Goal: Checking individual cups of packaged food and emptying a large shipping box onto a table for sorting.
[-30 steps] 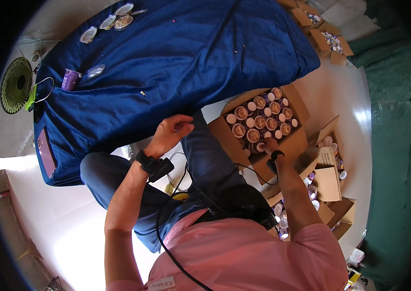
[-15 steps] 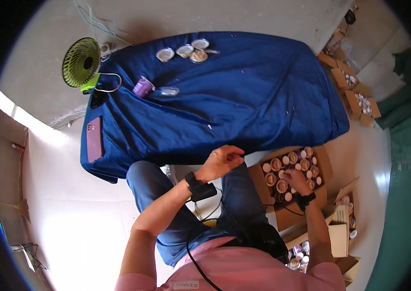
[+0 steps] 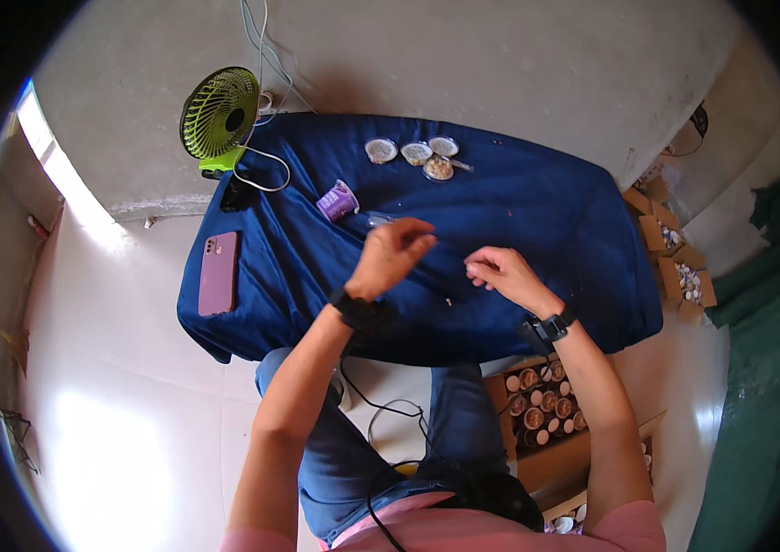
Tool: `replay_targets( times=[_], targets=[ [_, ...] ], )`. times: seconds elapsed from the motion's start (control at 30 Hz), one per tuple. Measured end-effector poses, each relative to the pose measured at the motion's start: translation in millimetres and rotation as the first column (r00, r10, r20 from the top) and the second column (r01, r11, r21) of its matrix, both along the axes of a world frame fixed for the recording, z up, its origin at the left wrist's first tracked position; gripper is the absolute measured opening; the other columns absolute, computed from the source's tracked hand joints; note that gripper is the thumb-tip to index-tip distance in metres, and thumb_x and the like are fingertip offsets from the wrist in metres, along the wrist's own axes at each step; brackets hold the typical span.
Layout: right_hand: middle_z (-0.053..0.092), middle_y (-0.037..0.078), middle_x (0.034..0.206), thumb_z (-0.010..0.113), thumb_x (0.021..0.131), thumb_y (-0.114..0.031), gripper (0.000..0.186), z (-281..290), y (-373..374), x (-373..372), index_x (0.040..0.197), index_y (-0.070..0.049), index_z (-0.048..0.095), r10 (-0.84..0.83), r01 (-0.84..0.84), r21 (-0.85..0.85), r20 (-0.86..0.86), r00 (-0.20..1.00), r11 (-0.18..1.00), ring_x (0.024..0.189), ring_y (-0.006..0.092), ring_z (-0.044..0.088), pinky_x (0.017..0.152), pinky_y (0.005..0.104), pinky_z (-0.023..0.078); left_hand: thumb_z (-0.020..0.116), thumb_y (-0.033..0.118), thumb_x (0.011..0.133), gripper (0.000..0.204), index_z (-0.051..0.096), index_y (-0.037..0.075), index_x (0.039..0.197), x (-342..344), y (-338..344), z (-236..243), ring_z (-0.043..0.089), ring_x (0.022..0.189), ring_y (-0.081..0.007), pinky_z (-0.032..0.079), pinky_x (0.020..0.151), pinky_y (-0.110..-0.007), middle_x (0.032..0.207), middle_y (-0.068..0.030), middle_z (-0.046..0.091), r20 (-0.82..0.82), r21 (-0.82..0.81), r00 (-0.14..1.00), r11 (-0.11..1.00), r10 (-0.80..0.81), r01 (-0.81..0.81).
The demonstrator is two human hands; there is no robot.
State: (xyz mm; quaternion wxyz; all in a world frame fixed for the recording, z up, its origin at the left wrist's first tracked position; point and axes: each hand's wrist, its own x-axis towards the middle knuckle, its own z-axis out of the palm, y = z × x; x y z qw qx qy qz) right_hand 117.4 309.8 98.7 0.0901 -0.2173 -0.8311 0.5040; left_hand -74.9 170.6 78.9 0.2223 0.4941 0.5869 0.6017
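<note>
My left hand (image 3: 390, 261) hovers above the blue cloth (image 3: 555, 230) of the table, its thumb and fingers apart and nothing visible between them. Just beyond its fingers, a small clear plastic packet (image 3: 379, 219) is partly covered by that hand. To its right, over the same cloth, is my right hand (image 3: 511, 280), fingertips drawn together; whatever they may hold is too small to make out. A purple cup (image 3: 338, 201) lies tipped on its side, left of and beyond my left hand. Several round lidded tubs (image 3: 381, 150) sit toward the table's far edge, one (image 3: 439, 167) showing brownish contents.
A green fan (image 3: 220, 115) and pink phone (image 3: 219, 273) are at the table's left. By my right leg, a cardboard box (image 3: 551, 460) holds several jars and white-topped pieces. More open boxes (image 3: 684, 276) stand at the far right. A black cable (image 3: 390, 405) crosses my lap.
My right hand has left the cardboard box and come over the table. My left hand has moved forward and slightly left. The view has tilted up toward the wall.
</note>
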Motion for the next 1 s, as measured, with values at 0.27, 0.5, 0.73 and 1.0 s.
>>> replay_targets(
  times=[0.27,0.5,0.73,1.0],
  targets=[
    [0.067,0.013,0.088,0.065,0.085,-0.02,0.024,-14.7,55.7,-107.5,0.096,0.0,0.065,-0.009,0.048,0.41,-0.096,0.995,0.911,0.08,0.0198,0.065,0.071,0.0309,0.05,0.073,0.014,0.072,0.034,0.065,0.003,0.103,-99.9,-11.8,-6.3,0.06,0.092,-0.0306,0.049,0.081,-0.038,0.099,-0.0148,0.061,-0.317,0.134,0.667,0.728,0.674,-0.672],
    [0.061,0.013,0.086,0.07,0.078,-0.028,0.031,-45.5,31.4,-167.4,0.097,-0.003,0.066,0.161,-0.112,0.508,-0.054,0.985,0.854,0.08,0.0285,0.062,0.072,0.0384,0.049,0.079,0.022,0.062,0.06,0.058,0.006,0.116,-107.1,4.5,-36.4,0.053,0.105,-0.034,0.044,0.09,-0.041,0.111,-0.0138,0.058,-0.638,0.039,0.518,0.696,0.57,-0.717],
    [0.06,0.012,0.08,0.067,0.079,-0.017,0.017,-44.8,25.9,-150.8,0.089,-0.003,0.065,0.123,-0.097,0.593,-0.003,0.992,0.799,0.078,0.0297,0.06,0.07,0.0392,0.046,0.081,0.018,0.058,0.066,0.055,0.002,0.116,-100.0,2.5,-30.7,0.056,0.1,-0.0322,0.046,0.088,-0.038,0.105,-0.0139,0.061,-0.591,-0.145,0.608,0.672,0.53,-0.726],
    [0.061,0.001,0.081,0.06,0.089,-0.016,0.02,7.1,5.8,-99.1,0.103,-0.002,0.064,-0.117,0.097,-0.084,-0.292,0.949,0.992,0.068,0.007,0.053,0.06,0.022,0.044,0.083,0.009,0.058,0.062,0.049,0.001,0.109,-26.3,8.7,-42.8,0.06,0.097,-0.0237,0.048,0.086,-0.033,0.1,-0.0138,0.061,-0.052,-0.026,0.961,0.962,0.27,-0.272]
  ],
)
